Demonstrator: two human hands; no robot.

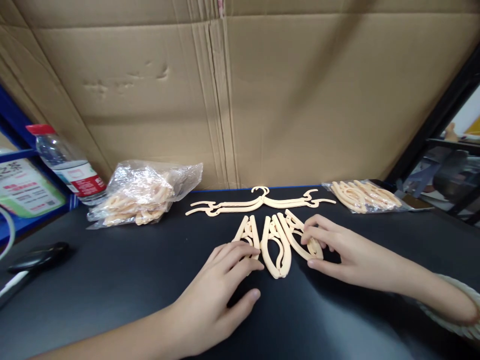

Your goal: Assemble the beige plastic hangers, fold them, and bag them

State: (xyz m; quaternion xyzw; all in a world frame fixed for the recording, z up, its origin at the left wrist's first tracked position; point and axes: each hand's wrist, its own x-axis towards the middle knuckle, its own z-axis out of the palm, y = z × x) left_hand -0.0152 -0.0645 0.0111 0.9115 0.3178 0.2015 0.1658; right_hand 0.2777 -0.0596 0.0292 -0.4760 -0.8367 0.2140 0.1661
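Three folded cream plastic hangers lie fanned out on the dark table (123,280). My left hand (225,285) rests its fingers over the left folded hanger (254,230), partly covering it; the thumb is stretched away. Untouched, the middle folded hanger (286,255) points its rounded end toward me. Around the lower end of the right folded hanger (290,235), my right hand (333,245) has its thumb and fingers closed. Behind these, unfolded hangers (240,204) lie flat, close together, with their hooks toward the cardboard.
A clear bag of hangers (142,195) sits at the back left, beside a red-capped bottle (71,165). Another bagged set of hangers (363,196) lies at the back right. A black object (39,257) is at far left. Upright cardboard (300,100) closes off the back.
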